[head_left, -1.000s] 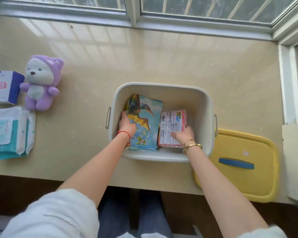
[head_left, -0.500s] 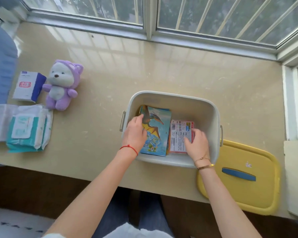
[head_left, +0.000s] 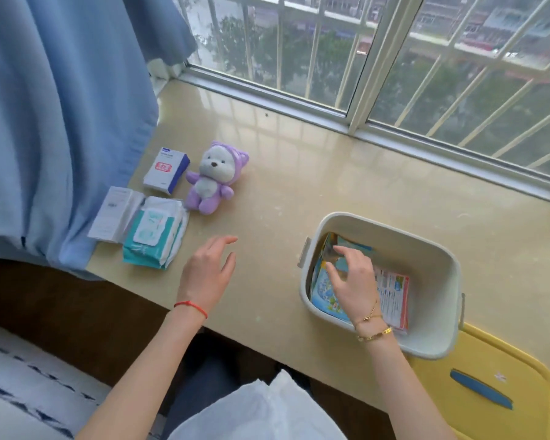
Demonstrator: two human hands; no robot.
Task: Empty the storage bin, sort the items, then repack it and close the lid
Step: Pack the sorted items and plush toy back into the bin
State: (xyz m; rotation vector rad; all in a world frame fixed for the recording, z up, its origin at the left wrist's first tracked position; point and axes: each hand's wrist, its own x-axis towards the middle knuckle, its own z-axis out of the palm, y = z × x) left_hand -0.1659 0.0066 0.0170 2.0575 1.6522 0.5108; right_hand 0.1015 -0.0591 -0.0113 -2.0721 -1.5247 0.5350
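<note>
Left hand [head_left: 207, 274], fingers [head_left: 226, 241] straight and slightly spread, holding nothing, hovering above the sill [head_left: 299, 173]. Ahead and to the left of these fingertips lies the wipes pack [head_left: 154, 232], the nearest loose item, its long axis running roughly away from the person; beyond it, the purple plush toy [head_left: 211, 177] and the small white-and-blue box [head_left: 166, 169]. Right hand [head_left: 351, 276], fingers curled down over the picture books [head_left: 323, 289] inside the storage bin [head_left: 426, 249]; whether it grips them cannot be told. The yellow lid [head_left: 489, 392] lies off the bin, just behind and to the right of that wrist. Judgement: the left hand is nearer the unpacked items; repacking is partway done.
</note>
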